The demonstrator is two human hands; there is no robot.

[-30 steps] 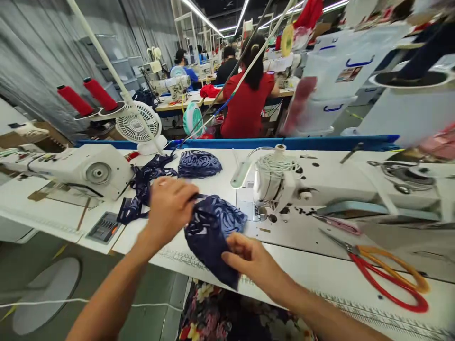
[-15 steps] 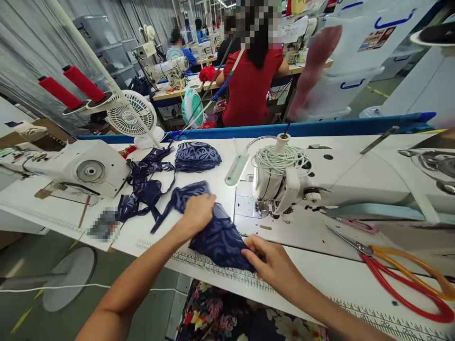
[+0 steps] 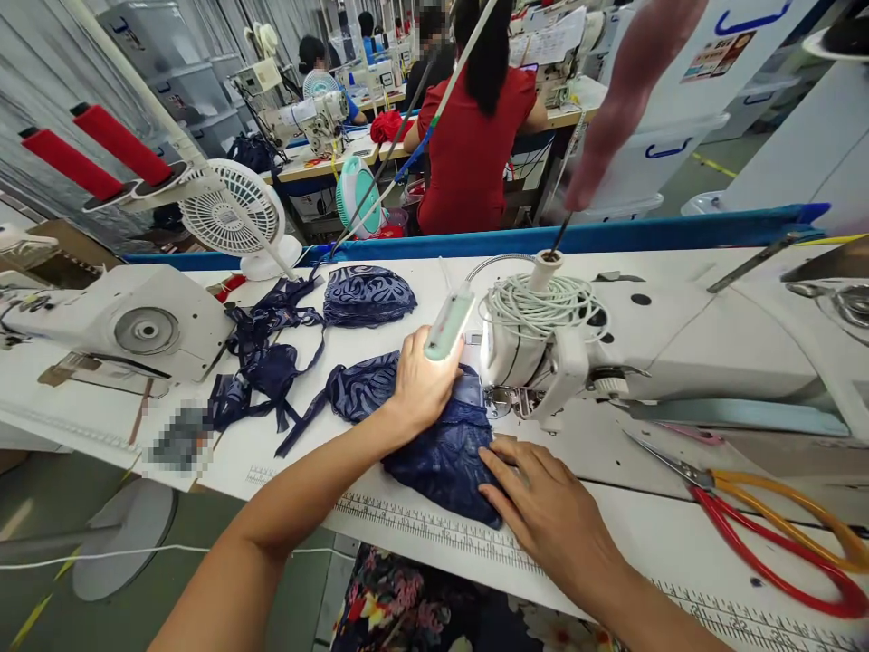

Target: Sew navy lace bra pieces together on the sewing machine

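Note:
A navy patterned fabric piece (image 3: 441, 471), shaped like a bra cup with a strap, lies on the sewing table with its upper right edge by the presser foot (image 3: 501, 401). My left hand (image 3: 426, 385) rests over its top edge; a small pale green lamp (image 3: 449, 324) covers much of the fingers, so their grip is unclear. Fingers apart, my right hand (image 3: 543, 498) lies open on the fabric's right edge. The white sewing machine (image 3: 570, 362) stands just right of the left hand. Behind, another patterned navy cup (image 3: 370, 297) sits on the table.
Tangled navy straps and cups (image 3: 268, 358) lie at left, near a second machine head (image 3: 149, 321). Large scissors (image 3: 733, 507) with orange and red handles are at right. A ruler strip (image 3: 421, 521) runs along the front edge. A white fan (image 3: 234, 213) stands behind; a co-worker in red (image 3: 468, 154) sits beyond.
Both hands and the fabric have moved right, bringing the fabric's edge up to the presser foot. My right hand has loosened from a pinch to spread fingers. The left is now behind the lamp.

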